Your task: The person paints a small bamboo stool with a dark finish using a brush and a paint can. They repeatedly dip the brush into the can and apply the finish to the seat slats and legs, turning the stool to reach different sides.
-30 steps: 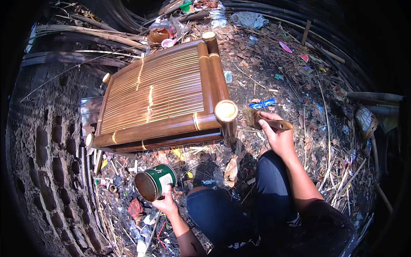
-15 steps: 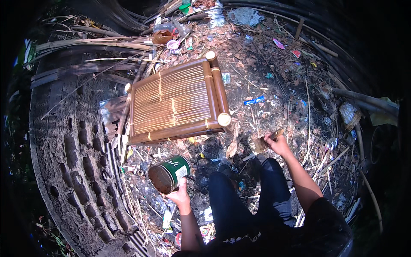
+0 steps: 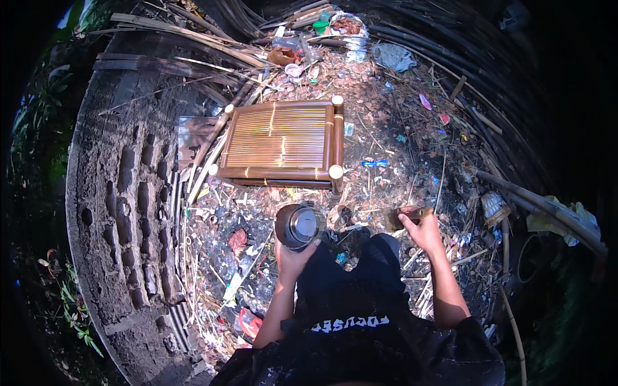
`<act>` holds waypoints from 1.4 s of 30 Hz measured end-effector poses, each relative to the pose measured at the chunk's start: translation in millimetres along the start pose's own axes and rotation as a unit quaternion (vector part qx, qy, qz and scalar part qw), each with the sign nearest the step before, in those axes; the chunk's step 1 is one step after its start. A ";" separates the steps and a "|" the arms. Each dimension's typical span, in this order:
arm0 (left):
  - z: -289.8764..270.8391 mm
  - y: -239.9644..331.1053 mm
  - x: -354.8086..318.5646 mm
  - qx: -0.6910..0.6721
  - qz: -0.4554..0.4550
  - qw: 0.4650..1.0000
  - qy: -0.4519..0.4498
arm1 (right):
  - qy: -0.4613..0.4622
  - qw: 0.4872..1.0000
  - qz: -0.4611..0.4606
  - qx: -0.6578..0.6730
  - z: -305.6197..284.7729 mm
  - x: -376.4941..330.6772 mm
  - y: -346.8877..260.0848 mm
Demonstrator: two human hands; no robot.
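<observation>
Left hand (image 3: 293,260), just below centre of frame: fingers wrapped round side of dark can (image 3: 283,226), thumb at lower right of it, other fingers mostly hidden. Can near centre of frame, open mouth facing up, pale round patch inside. Right hand (image 3: 425,231), right of centre: fingers pinching handle of brush (image 3: 421,213), bristles toward left, brush apart from can. Brown slatted bamboo frame (image 3: 280,138), upper centre, touched by neither hand. Blue wrapper (image 3: 374,163) on littered ground (image 3: 386,138), right of bamboo frame. Pitted slab (image 3: 106,270) along left.
</observation>
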State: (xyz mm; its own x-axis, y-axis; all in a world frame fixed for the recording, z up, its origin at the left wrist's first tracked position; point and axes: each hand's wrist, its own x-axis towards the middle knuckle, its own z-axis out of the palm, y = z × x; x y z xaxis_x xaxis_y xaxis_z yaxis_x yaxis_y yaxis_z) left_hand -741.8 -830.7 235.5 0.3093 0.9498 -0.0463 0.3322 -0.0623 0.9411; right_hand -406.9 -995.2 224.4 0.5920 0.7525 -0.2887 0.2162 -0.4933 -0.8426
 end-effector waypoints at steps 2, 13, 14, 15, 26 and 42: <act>1.3 15.6 -6.6 -0.001 0.003 0.999 -0.053 | 0.015 0.997 -0.045 0.066 -15.1 -4.3 -54.7; -39.0 57.9 -22.0 0.172 0.083 0.973 -0.131 | -0.152 0.967 -0.199 -0.042 35.1 -46.1 -242.9; -46.3 57.9 -22.9 0.177 0.090 0.971 -0.131 | -0.176 0.952 -0.232 -0.096 51.4 -47.7 -247.3; -54.4 57.6 -23.6 0.181 0.094 0.971 -0.128 | -0.198 0.933 -0.263 -0.148 69.8 -49.9 -247.6; -179.0 28.2 -18.4 0.156 0.029 0.985 -0.062 | -0.255 0.902 -0.313 -0.154 217.0 -64.3 -301.9; -334.4 -41.0 -40.8 0.140 -0.020 0.989 0.044 | -0.339 0.795 -0.448 -0.228 360.7 -117.4 -425.6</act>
State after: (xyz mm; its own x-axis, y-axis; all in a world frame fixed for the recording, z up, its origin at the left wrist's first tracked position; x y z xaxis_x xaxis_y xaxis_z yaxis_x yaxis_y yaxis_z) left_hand -1066.0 -764.4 310.8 0.2152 0.9757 -0.0411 0.5801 -0.0939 0.8091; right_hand -848.5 -716.2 452.9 -0.4800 0.8769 0.0255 0.6655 0.3829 -0.6407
